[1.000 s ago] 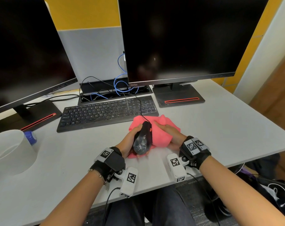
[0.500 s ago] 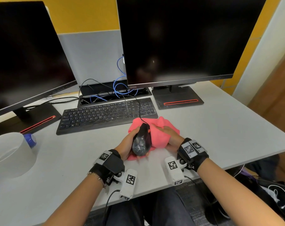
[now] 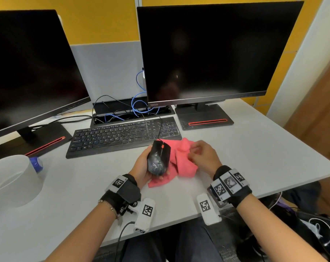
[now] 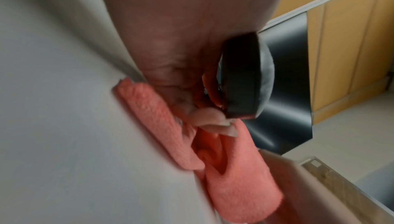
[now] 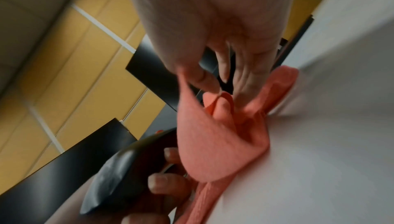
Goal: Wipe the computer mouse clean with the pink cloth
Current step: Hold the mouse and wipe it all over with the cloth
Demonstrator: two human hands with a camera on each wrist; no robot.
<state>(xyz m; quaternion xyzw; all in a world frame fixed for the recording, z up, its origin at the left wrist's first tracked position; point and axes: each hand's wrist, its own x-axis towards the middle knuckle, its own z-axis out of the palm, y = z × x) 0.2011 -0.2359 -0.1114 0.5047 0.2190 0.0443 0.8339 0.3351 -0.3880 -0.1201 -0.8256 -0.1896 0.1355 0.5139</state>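
A pale grey desk (image 3: 245, 148) carries two dark monitors and a black keyboard (image 3: 122, 135) at its far side. Near the keyboard, the left hand (image 3: 141, 167) clasps the black corded computer mouse (image 3: 158, 157) above the crumpled pink cloth (image 3: 185, 159). The right hand (image 3: 202, 157) pinches a fold of that cloth just right of the mouse.

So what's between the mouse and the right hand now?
Only bunched pink cloth lies between the mouse and the right hand, which pinches it; head view shows it.
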